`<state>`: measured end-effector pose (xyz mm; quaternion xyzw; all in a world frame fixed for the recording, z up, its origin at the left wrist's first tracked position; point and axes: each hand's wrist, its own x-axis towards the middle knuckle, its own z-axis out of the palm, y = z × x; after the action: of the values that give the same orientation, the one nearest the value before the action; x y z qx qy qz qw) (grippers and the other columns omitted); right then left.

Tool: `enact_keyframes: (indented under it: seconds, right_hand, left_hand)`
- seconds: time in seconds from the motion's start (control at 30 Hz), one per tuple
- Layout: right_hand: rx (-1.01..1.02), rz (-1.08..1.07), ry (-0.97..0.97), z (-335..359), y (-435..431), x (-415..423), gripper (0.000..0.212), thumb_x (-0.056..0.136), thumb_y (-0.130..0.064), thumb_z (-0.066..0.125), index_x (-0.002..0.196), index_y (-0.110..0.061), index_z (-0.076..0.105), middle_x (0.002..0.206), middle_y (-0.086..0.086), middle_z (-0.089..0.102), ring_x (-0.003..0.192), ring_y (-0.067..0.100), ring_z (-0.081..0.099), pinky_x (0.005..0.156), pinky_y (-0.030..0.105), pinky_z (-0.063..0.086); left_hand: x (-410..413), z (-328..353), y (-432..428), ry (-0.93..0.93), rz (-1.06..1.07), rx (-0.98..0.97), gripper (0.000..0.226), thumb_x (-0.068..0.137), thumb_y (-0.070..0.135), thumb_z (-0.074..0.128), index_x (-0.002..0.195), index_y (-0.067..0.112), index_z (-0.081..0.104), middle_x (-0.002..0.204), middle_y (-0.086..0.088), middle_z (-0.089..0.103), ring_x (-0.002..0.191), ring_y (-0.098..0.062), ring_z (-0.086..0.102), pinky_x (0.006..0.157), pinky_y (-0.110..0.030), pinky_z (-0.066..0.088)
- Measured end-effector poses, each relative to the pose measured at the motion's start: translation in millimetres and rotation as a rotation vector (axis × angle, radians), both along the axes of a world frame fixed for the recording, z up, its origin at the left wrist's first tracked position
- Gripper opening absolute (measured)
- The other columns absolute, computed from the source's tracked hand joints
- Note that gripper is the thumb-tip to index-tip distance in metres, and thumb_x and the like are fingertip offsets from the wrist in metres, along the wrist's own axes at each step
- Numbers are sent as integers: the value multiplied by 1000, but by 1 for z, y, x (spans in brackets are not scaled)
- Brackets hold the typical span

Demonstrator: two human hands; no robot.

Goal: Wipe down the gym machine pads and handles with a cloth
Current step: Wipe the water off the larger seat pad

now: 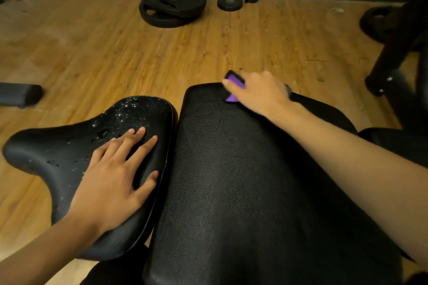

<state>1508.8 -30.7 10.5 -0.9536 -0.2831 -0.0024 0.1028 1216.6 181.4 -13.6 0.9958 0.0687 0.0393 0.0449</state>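
From the head camera, the person is leaning over two black padded parts of a gym machine. The right hand [259, 91] is reaching out to the far end of the long, black, pebble-textured vinyl pad [231, 180], and its fingers are pressing down on a small purple cloth [234, 87]. The cloth is lying mostly under the fingers, with one corner poking out beyond the fingertips and another sticking out below them onto the pad's far edge. The hand is closed over the cloth, pinning it flat rather than bunching it.

The left hand [115, 173] is lying palm down, fingers spread apart and holding nothing, on the curved black saddle-shaped seat pad [58, 152] just beside the long pad. Droplets of liquid [129, 109] are sitting on the seat pad's far part, just beyond the fingertips.

Behind them, on the wooden plank floor [81, 53], two stacked black weight plates [173, 2] are lying near the dark wall, with a smaller black plate [229, 2] close by.
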Motion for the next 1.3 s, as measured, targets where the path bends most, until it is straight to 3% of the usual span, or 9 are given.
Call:
enact_keyframes:
  seconds: [0.1, 0.2, 0.33, 0.53, 0.77, 0.9, 1.03, 1.23, 1.3]
  right_hand:
    - [18, -250, 83, -6, -84, 10, 72, 95, -79, 31, 76, -14, 57, 67, 7, 61, 71, 34, 67, 64, 38, 53]
    - [-36, -372, 42, -8, -82, 10, 75, 99, -74, 28, 87, -9, 64, 74, 9, 59, 78, 35, 63, 70, 40, 48]
    - [-40, -95, -49, 0, 24, -8, 58, 104, -62, 30, 107, -17, 67, 106, 17, 68, 104, 39, 66, 72, 38, 41]
    - [-79, 259, -25, 4, 95, -37, 51, 102, -61, 38, 119, -23, 67, 105, 2, 60, 104, 27, 62, 67, 33, 38]
    - [57, -54, 87, -1, -55, -3, 69, 98, -72, 32, 134, -19, 58, 109, 8, 60, 109, 35, 61, 75, 37, 42]
    - [43, -194, 70, -7, -64, -11, 80, 93, -80, 24, 161, -38, 20, 123, 16, 59, 112, 40, 60, 94, 48, 50]
    - [12, -67, 3, -4, 20, -28, 91, 98, -75, 24, 164, -18, -2, 152, 18, 47, 137, 35, 48, 115, 50, 32]
    - [-97, 208, -86, -4, 94, -37, 64, 102, -70, 28, 149, -32, 49, 132, 7, 63, 121, 30, 60, 87, 40, 41]
    - [-39, 208, -36, -3, 76, -29, 61, 102, -68, 32, 152, -36, 42, 132, 7, 63, 122, 29, 60, 90, 41, 43]
  left_hand:
    - [1, 0, -1, -18, 3, 4, 70, 95, 57, 40, 154, 21, 50, 161, -8, 44, 151, -29, 37, 116, -47, 28]
    - [1, 1, -2, -7, 10, 18, 71, 95, 57, 39, 154, 20, 49, 160, -9, 44, 150, -29, 37, 116, -47, 28]
    - [2, 4, -2, 24, 13, 37, 72, 95, 59, 38, 156, 22, 46, 162, -9, 42, 152, -28, 34, 118, -47, 26]
    - [2, 4, 0, 47, 6, 54, 72, 96, 60, 38, 157, 23, 45, 159, -9, 45, 151, -28, 36, 116, -47, 31]
    - [1, 4, -1, 15, -2, 36, 72, 95, 60, 38, 155, 21, 48, 157, -11, 46, 148, -31, 39, 114, -46, 28]
    - [3, 3, -3, 22, 5, 49, 73, 96, 61, 37, 156, 20, 47, 157, -12, 47, 148, -32, 40, 115, -46, 27]
    - [3, 3, -3, 23, 7, 62, 73, 97, 62, 37, 156, 20, 46, 156, -13, 46, 147, -32, 39, 116, -46, 25]
    - [4, 7, -3, 42, 19, 66, 73, 96, 62, 38, 155, 21, 47, 155, -11, 46, 146, -31, 39, 115, -44, 25]
    - [4, 7, -4, 50, 12, 53, 73, 96, 63, 38, 155, 22, 46, 156, -11, 46, 146, -31, 39, 115, -46, 27]
